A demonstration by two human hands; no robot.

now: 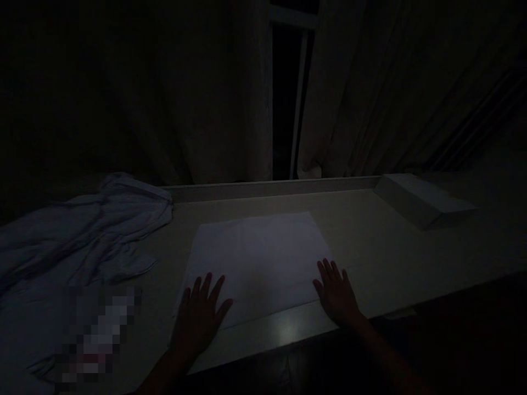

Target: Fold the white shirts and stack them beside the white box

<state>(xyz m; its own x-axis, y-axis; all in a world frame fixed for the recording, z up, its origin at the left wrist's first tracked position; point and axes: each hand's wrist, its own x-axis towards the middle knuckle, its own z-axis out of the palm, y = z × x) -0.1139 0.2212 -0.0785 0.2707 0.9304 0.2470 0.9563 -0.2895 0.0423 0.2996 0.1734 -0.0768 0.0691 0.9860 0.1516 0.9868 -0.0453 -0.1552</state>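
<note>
Both hands lie flat and released, fingers spread, grasping nothing. The left hand [201, 318] presses palm-down on the near left corner of a folded white cloth [255, 263], its fingertips on the fabric. The right hand [335, 293] rests palm-down on the cloth's near right edge. The cloth lies smooth in the middle of the pale surface [370, 252], close to its near edge. A crumpled white garment [82, 236] lies to the left, a flat white box [424, 200] well apart at the far right, curtains [206, 99] behind. The scene is very dark; no writing can be read.
</note>
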